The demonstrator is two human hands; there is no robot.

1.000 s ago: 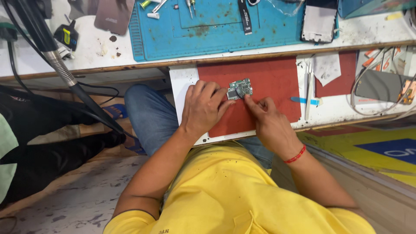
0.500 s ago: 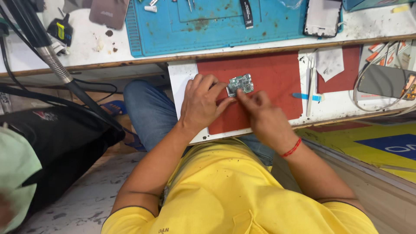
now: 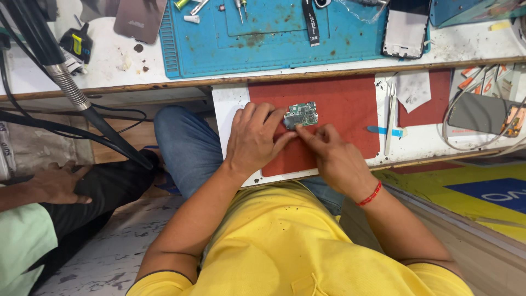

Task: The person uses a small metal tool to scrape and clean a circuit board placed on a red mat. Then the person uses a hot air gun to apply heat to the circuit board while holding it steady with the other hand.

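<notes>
The small green circuit board (image 3: pixel 301 114) lies on the red mat (image 3: pixel 350 104) at the centre of the frame; the left hand (image 3: pixel 253 140) pinches its left edge, the right hand (image 3: pixel 329 149) pinches its lower edge with closed fingertips; such a light grip may let it slip off, or bend it.

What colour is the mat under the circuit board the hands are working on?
Red: the mat under the circuit board is plain red, seen in the head view.

White wooden-edged workbench (image 3: pixel 126 66) — speckled grey floor (image 3: pixel 109 257) below.
</notes>
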